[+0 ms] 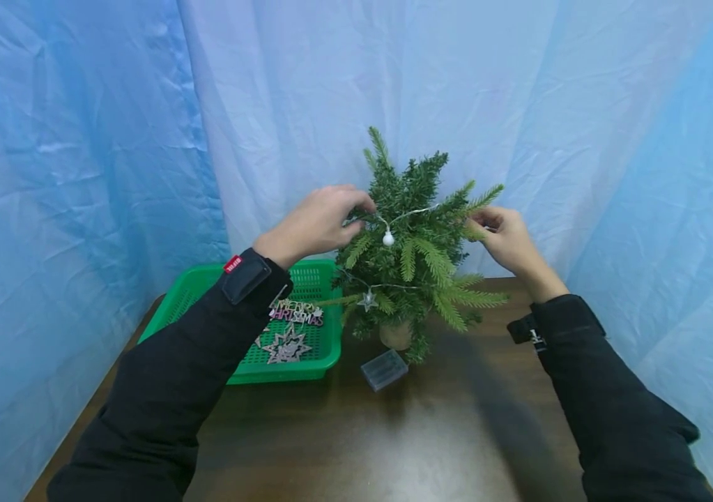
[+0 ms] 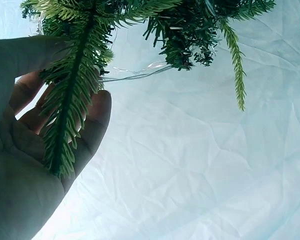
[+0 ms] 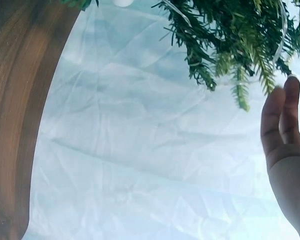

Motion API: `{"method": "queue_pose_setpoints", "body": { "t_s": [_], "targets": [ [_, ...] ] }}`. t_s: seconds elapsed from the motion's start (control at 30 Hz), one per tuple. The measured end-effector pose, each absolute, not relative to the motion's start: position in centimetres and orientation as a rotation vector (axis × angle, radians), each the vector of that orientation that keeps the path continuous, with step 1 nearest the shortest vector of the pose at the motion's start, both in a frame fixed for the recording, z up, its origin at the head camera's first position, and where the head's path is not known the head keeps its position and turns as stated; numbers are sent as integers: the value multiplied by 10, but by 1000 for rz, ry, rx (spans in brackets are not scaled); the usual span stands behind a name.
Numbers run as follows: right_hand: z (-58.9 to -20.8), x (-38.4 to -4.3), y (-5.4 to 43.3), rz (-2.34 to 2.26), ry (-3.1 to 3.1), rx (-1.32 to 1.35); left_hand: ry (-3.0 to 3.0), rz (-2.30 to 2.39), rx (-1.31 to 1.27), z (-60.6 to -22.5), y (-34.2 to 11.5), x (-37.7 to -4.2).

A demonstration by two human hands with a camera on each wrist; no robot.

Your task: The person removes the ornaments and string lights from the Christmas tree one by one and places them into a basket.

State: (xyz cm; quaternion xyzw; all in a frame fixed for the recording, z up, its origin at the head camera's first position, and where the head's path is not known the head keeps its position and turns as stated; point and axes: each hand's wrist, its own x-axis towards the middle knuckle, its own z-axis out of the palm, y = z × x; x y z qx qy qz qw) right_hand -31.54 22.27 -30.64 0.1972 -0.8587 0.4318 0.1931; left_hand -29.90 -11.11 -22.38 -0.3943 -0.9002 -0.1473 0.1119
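Observation:
A small artificial Christmas tree [image 1: 409,258] stands on the table, wound with string lights [image 1: 388,238] on clear wire. My left hand [image 1: 325,219] is at its left side, thumb and curled fingers holding the wire where it meets the needles. In the left wrist view a light green branch [image 2: 72,100] lies across that palm. At the tree's right side my right hand [image 1: 507,237] grips the string lights among the branch tips; needles partly hide its fingertips. A clear wire [image 3: 282,35] hangs close to those fingers [image 3: 272,115] in the right wrist view.
Left of the tree, a green plastic basket [image 1: 331,348] holds a Merry Christmas sign [image 1: 296,312] and a silver star-shaped ornament [image 1: 287,345]. A dark battery box [image 1: 384,369] lies before the tree's base [image 1: 396,336]. Pale blue curtains [image 1: 306,90] surround the wooden table [image 1: 356,432].

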Motion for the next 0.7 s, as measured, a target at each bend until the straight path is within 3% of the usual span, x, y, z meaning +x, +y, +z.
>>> {"method": "queue_pose_setpoints", "body": {
  "t_s": [0.2,0.43,0.7],
  "targets": [
    [-302,-314,227,1384,-2286,567,-2594,-436,-1176,-223,-112,-300],
    [-276,-285,216,1473,-2253,584,-2544,-507,-1191,-221,-113,-301],
    [-282,-301,229,1563,-2163,577,-2549,-573,-1156,-221,-114,-302]
  ]
}}
